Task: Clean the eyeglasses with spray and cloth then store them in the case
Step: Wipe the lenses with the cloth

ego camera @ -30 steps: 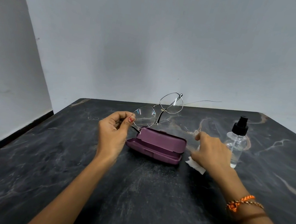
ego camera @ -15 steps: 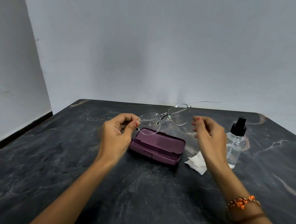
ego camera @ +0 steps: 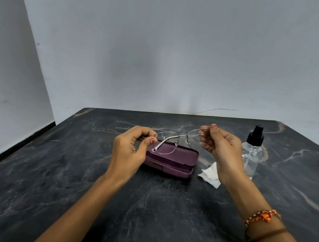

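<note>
Thin metal-framed eyeglasses (ego camera: pixel 181 137) hang level just above the purple case (ego camera: pixel 172 161), which lies open on the dark marble table (ego camera: pixel 146 207). My left hand (ego camera: pixel 130 153) pinches the frame's left end between thumb and forefinger. My right hand (ego camera: pixel 220 146) pinches the right end by the lens. A crumpled white cloth (ego camera: pixel 210 176) lies on the table right of the case, partly behind my right wrist. The clear spray bottle (ego camera: pixel 252 153) with a black pump top stands upright further right.
A pale wall rises behind the table's far edge (ego camera: pixel 175 113). The left table edge drops off toward a floor with a dark skirting (ego camera: pixel 16 146). A beaded orange bracelet (ego camera: pixel 262 218) circles my right wrist.
My right hand rose from the cloth and took the glasses' right end. The glasses came down from a tilted pose to level above the case, with one temple folded in.
</note>
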{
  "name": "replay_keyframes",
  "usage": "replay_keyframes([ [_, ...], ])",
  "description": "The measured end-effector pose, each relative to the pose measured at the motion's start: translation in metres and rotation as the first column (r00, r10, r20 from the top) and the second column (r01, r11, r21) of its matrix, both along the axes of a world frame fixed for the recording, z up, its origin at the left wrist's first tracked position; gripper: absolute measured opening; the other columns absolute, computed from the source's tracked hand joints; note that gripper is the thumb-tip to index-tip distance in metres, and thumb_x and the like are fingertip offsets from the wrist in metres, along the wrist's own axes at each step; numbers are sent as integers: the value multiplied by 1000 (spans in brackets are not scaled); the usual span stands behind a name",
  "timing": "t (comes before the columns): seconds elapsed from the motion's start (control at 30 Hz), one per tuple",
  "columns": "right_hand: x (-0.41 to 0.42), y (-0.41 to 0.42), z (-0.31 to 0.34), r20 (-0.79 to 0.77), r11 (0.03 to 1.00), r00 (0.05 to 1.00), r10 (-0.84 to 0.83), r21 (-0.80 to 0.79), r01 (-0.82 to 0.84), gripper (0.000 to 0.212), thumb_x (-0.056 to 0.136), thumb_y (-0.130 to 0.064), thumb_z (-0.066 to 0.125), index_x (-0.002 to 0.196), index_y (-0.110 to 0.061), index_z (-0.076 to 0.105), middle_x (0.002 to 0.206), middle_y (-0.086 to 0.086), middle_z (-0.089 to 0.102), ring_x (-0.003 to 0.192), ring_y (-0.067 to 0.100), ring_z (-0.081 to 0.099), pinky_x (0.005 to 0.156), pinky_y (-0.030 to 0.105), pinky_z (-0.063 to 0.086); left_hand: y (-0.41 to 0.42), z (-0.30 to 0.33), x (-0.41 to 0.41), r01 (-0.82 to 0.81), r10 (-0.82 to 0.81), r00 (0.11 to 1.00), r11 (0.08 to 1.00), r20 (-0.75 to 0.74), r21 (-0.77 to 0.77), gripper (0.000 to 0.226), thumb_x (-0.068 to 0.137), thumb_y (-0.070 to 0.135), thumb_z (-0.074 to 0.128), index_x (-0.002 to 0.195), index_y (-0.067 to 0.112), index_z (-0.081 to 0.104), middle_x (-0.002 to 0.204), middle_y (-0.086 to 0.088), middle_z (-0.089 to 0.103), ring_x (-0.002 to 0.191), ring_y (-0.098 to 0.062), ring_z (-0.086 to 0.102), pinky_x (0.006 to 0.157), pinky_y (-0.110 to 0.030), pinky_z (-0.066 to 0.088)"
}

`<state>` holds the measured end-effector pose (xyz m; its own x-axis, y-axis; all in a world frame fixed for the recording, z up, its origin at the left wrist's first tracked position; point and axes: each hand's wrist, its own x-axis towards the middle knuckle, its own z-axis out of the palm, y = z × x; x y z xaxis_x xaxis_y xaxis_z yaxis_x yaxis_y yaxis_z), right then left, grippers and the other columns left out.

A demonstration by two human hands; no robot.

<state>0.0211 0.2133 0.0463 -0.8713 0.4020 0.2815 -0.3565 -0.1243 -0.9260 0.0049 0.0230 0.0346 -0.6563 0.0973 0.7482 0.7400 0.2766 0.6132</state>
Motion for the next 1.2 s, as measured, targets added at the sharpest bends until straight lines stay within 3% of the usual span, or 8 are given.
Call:
replay_keyframes([
  [0.27,-3,0,-3,0,995,998,63,-81,-63,23,92,-18,48,77,-17,66,58,-11,70,58,0,58,58,14,48,1,-2,-1,3,-4,1000,994,12,111,34,79,-3,60,79,31,61,81,9,64,81,0,60,75,-10,47],
  [0.37,-3,0,-4,-23,990,997,80,-117,-82,22,91,-19,48,77,-18,66,57,-11,70,56,-2,59,57,13,49,3,-3,-3,19,-30,998,980,51,197,25,79,3,62,79,28,64,92,6,65,98,-14,60,88,-22,47],
  [0.43,-4,0,-4,-29,988,996,86,-127,-89,22,90,-20,49,77,-19,66,58,-11,70,57,-2,59,58,13,49,4,-3,-4,57,-84,992,963,92,262,20,78,3,62,78,23,66,98,4,63,99,-9,59,88,-20,48],
  [0.67,-5,0,-7,-23,984,994,105,-139,-107,19,90,-23,51,77,-22,65,62,-13,71,58,-4,59,52,9,46,8,-3,-5,157,-276,945,852,174,499,13,73,5,63,73,17,69,103,-3,60,90,5,61,70,-9,49],
  [0.73,-5,-1,-8,-22,984,994,109,-140,-111,19,90,-23,50,77,-21,65,61,-13,71,57,-5,60,50,8,46,8,-3,-6,163,-326,923,813,205,560,16,69,11,63,68,24,72,103,1,60,90,3,61,68,-7,48],
  [0.83,-5,-4,-10,-20,984,993,112,-135,-114,19,90,-22,50,77,-20,65,61,-13,71,58,-5,61,50,8,46,9,-4,-7,165,-437,860,725,262,668,12,64,18,62,63,23,73,100,5,65,96,-9,60,77,-14,50],
  [0.97,-6,-8,-15,4,987,995,97,-128,-96,19,90,-23,50,77,-23,64,61,-15,71,66,-3,61,58,13,45,11,-8,-10,161,-570,767,615,294,772,13,67,18,59,77,17,67,88,12,73,89,-12,67,99,-39,42],
  [1.2,-9,-12,-22,52,977,992,117,-188,-106,18,90,-24,51,77,-25,64,62,-16,71,68,-4,63,64,18,43,13,-9,-8,199,-669,698,522,253,830,14,78,14,51,86,12,62,90,8,70,94,-17,65,93,-36,49],
])
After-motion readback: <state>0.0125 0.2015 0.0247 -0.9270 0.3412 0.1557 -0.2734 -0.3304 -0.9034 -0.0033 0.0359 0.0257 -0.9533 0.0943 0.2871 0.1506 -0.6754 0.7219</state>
